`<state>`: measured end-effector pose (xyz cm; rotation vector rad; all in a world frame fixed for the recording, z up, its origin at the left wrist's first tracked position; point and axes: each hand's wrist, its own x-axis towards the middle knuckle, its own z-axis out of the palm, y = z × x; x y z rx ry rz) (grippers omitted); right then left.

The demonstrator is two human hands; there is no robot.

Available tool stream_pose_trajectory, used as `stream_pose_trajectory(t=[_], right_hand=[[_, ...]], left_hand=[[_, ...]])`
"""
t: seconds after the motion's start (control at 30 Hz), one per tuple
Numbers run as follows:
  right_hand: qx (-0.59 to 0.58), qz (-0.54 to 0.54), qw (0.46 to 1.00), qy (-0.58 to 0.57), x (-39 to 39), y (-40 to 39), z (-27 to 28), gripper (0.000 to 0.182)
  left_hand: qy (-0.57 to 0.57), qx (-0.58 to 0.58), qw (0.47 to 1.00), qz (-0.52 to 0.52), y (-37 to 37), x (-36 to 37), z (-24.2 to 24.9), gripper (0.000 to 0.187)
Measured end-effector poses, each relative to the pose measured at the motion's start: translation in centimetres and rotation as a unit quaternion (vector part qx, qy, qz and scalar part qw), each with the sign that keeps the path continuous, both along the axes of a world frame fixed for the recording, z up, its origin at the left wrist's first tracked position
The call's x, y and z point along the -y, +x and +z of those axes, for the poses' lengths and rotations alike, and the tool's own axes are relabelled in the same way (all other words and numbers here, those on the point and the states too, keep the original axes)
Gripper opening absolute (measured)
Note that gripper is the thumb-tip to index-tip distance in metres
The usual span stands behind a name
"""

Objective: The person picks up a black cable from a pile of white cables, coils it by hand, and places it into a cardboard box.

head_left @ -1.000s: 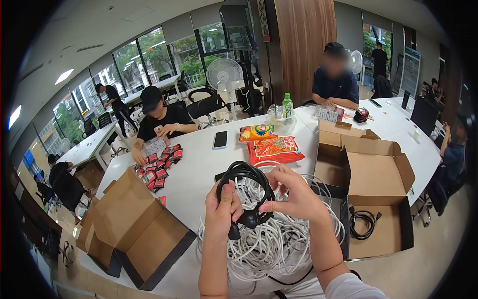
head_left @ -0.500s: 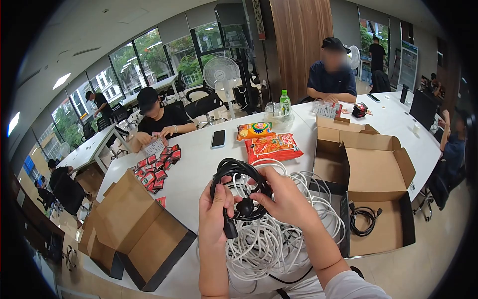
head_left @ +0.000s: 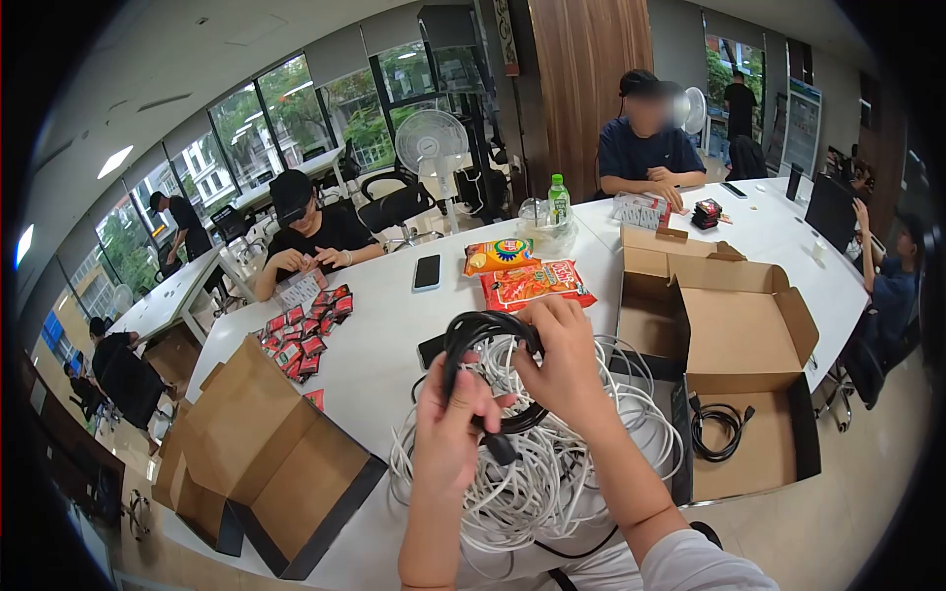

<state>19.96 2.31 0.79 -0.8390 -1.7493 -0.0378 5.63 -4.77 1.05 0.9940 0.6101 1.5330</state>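
A coiled black cable [head_left: 475, 325] is held up between both hands above a large tangle of white cables [head_left: 532, 492]. My left hand [head_left: 455, 424] grips the left side of the coil, with a black connector [head_left: 501, 449] hanging beside its fingers. The right side of the coil is in my right hand [head_left: 562, 364], fingers bent around it. Behind the coil, a dark object [head_left: 431, 351] lies on the table, partly hidden. Another black cable coil [head_left: 719, 433] rests in the open box [head_left: 778, 443] at the right.
An open empty box [head_left: 305, 483] stands left. Snack bags [head_left: 540, 286], a phone [head_left: 427, 273], a green bottle [head_left: 559, 202] and red packets [head_left: 301, 340] lie on the white table [head_left: 384, 325]. Two people sit across, their hands near packets; another sits far right.
The black coil has turned and shifted slightly in my hands, and its connector now hangs lower right. My right hand has moved up a little. The view has shifted slightly.
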Motion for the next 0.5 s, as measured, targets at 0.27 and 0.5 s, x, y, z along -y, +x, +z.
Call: stream_pose_trajectory(t=[0.27, 0.5], right_hand=[[0.025, 0.336, 0.924, -0.182, 2.1, 0.8, 1.3, 0.025], [-0.075, 0.361, 0.905, -0.213, 2.0, 0.4, -0.3, 0.039]], left_hand=[[0.024, -0.037, 0.999, -0.018, -4.5, 0.4, 0.7, 0.034], [0.084, 0.062, 0.992, -0.070, -6.6, 1.4, -1.1, 0.055]])
